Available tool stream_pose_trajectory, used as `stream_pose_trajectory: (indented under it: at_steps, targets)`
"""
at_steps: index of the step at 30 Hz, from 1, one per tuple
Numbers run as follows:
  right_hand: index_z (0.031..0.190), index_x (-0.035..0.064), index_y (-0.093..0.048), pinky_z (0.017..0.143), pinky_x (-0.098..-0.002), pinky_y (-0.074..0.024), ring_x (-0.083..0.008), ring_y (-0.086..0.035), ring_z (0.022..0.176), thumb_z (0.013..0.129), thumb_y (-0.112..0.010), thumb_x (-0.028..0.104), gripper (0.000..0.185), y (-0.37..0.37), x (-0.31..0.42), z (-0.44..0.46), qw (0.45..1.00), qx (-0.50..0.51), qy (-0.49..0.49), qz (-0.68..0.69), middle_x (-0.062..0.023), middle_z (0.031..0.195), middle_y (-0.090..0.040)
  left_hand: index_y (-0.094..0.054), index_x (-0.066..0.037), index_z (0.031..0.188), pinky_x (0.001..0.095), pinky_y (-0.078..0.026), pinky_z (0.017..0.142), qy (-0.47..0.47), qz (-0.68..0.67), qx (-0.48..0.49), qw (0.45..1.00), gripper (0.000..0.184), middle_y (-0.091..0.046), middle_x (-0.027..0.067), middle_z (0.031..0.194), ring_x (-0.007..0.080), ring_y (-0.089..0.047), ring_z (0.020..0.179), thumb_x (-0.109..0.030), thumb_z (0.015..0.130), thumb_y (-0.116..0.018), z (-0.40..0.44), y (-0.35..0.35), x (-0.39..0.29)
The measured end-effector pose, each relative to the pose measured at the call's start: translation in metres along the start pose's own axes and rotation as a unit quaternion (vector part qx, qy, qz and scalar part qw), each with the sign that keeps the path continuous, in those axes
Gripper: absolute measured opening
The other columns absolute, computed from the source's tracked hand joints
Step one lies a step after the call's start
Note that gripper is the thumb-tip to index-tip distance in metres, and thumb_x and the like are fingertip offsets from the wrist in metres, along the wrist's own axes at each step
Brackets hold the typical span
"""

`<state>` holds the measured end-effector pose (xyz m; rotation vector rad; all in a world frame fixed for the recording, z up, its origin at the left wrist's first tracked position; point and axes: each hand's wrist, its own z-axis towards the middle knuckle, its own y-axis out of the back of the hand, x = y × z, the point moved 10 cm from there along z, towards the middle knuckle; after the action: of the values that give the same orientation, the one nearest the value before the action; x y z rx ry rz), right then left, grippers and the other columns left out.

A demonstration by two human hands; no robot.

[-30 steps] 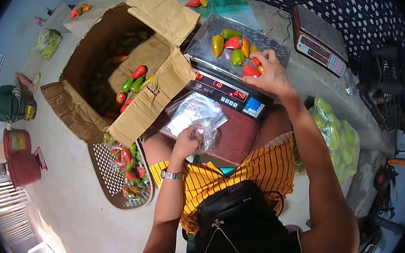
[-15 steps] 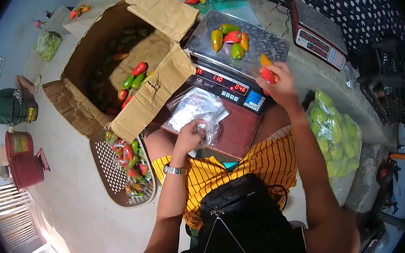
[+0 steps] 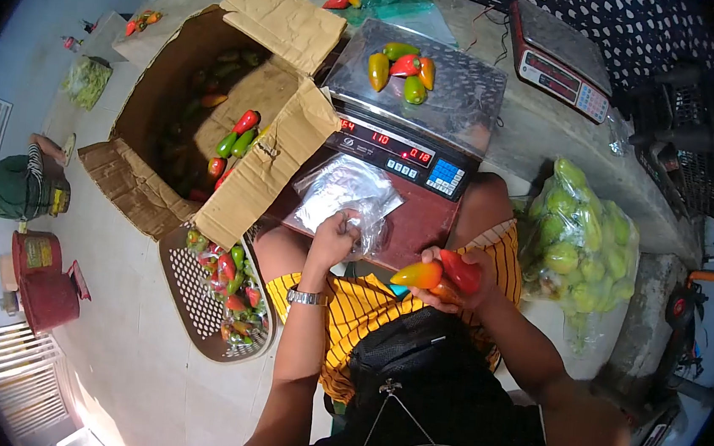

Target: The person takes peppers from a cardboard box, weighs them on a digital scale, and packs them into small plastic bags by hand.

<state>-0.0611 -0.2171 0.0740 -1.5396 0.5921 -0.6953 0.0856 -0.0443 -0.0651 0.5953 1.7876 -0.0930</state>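
My right hand [image 3: 475, 291] is closed around a few red and orange peppers [image 3: 417, 274], low over my lap. On the red board, my left hand [image 3: 336, 236] pinches the edge of a stack of clear plastic bags [image 3: 345, 190]. Several red, green and orange peppers [image 3: 405, 66] lie on the metal plate of the digital scale [image 3: 487, 90], whose display is lit red. To the left, an open cardboard box [image 3: 292, 137] holds more peppers [image 3: 230, 144], many of them in shadow.
A vented plastic basket [image 3: 185, 297] with bagged peppers [image 3: 236, 293] stands beside my left knee. Right of me is a large bag of green produce [image 3: 581, 234]. A second scale [image 3: 562, 67] sits on the concrete ledge. A person in green [image 3: 16, 186] is at far left.
My right hand has come down from beside the scale plate to my lap, carrying the peppers. The scale's lit digits have changed. My left hand stays at the bags.
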Motion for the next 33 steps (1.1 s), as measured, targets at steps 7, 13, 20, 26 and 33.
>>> stream_pose_trajectory:
  at_steps: [7, 13, 20, 26, 33]
  targets:
    - [0.137, 0.0044, -0.046, 0.057, -0.035, -0.0571, -0.037, -0.066, 0.095, 0.09, -0.063, 0.045, 0.064, -0.002, 0.006, 0.014, 0.998, -0.047, 0.032, -0.022, -0.0383, 0.131, -0.049, -0.069, -0.003, 0.118, 0.0309, -0.045, 0.059, -0.009, -0.016, -0.016, 1.0, 0.033, -0.057, 0.0026, 0.068, 0.0114, -0.053, 0.062, -0.007, 0.086, -0.066, 0.0, 0.001, 0.003]
    - [0.121, 0.0022, -0.059, 0.065, -0.0306, -0.0589, -0.0201, -0.069, 0.09, 0.092, -0.065, 0.036, 0.045, 0.011, 0.089, 0.016, 0.925, -0.181, 0.165, -0.29, -0.0177, 0.117, -0.065, -0.069, -0.004, 0.119, 0.0302, -0.045, 0.058, 0.024, 0.006, -0.008, 1.0, 0.032, -0.057, 0.0017, 0.069, 0.0103, -0.053, 0.062, -0.007, 0.087, -0.066, -0.006, 0.004, -0.01]
    - [0.109, 0.0052, -0.075, 0.099, -0.0396, -0.0502, -0.0337, -0.066, 0.109, 0.079, -0.073, 0.04, 0.047, -0.049, 0.275, 0.054, 0.361, -0.438, 0.162, -0.807, -0.021, 0.117, -0.068, -0.069, -0.004, 0.119, 0.0297, -0.044, 0.057, 0.018, 0.017, -0.004, 1.0, 0.03, -0.057, 0.0007, 0.068, 0.0096, -0.051, 0.061, -0.007, 0.089, -0.067, -0.008, 0.004, -0.019]
    - [0.111, 0.0053, -0.076, 0.106, -0.0425, -0.0453, -0.0372, -0.058, 0.123, 0.073, -0.073, 0.045, 0.055, -0.046, 0.289, 0.076, 0.261, -0.472, 0.103, -0.836, -0.0242, 0.122, -0.068, -0.069, -0.005, 0.118, 0.0301, -0.044, 0.057, 0.017, 0.045, -0.021, 0.999, 0.029, -0.057, 0.0006, 0.068, 0.01, -0.051, 0.061, -0.008, 0.089, -0.069, -0.016, 0.012, -0.035]
    - [0.096, 0.003, -0.075, 0.087, -0.0377, -0.051, -0.03, -0.067, 0.095, 0.079, -0.073, 0.04, 0.041, -0.044, 0.301, 0.049, 0.381, -0.395, 0.249, -0.798, -0.0121, 0.096, -0.073, -0.069, -0.006, 0.117, 0.0304, -0.042, 0.057, 0.011, 0.028, -0.01, 1.0, 0.028, -0.056, 0.0003, 0.068, 0.0102, -0.05, 0.06, -0.009, 0.089, -0.069, -0.008, 0.006, -0.016]
